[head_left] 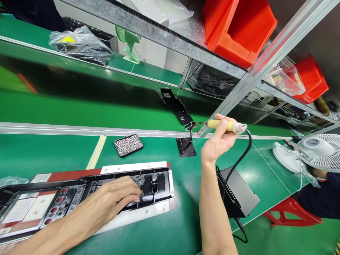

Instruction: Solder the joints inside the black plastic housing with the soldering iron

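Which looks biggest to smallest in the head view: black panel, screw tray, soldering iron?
1. black panel, by far the largest, under the left hand.
2. soldering iron, in the right hand.
3. screw tray, close to the iron; unsure.

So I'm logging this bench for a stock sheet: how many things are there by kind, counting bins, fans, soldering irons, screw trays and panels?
Red bins: 2, second
Fans: 2, second, green
Soldering iron, in right hand: 1
Screw tray: 1
Panel, under left hand: 1
Total: 7
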Demonstrator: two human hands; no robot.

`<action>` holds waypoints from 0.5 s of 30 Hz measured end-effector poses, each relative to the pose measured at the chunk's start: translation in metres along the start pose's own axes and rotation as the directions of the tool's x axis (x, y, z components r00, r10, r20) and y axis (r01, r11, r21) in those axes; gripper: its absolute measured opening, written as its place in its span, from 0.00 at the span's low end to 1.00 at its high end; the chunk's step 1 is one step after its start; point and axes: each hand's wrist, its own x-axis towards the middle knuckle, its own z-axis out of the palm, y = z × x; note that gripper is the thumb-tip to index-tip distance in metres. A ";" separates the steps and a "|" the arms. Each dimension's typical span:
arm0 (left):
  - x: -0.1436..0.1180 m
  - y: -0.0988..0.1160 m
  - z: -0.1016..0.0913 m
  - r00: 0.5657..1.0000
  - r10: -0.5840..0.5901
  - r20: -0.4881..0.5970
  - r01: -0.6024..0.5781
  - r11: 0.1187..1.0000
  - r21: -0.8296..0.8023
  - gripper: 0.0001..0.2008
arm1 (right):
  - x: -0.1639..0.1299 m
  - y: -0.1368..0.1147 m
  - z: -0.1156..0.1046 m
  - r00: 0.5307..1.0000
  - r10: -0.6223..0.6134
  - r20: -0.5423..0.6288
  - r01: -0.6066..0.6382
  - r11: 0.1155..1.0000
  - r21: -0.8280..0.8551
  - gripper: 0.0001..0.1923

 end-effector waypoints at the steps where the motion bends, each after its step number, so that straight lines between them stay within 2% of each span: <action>1: 0.000 0.001 -0.001 1.000 0.001 -0.009 -0.001 1.000 0.010 0.21 | 0.001 -0.009 -0.002 0.999 -0.043 -0.020 0.043 0.998 0.043 0.14; 7: -0.002 0.013 -0.005 0.991 -0.021 -0.134 0.027 0.999 0.042 0.19 | 0.000 -0.050 -0.006 0.974 -0.207 -0.087 0.222 0.945 0.238 0.02; 11: -0.003 0.022 -0.003 0.983 -0.021 -0.182 0.035 0.997 0.075 0.18 | -0.007 -0.068 -0.006 0.969 -0.230 -0.087 0.245 0.938 0.247 0.07; 15: -0.002 0.027 -0.003 0.994 -0.020 -0.111 0.030 0.996 0.083 0.18 | -0.013 -0.079 -0.005 0.970 -0.239 -0.054 0.245 0.939 0.241 0.10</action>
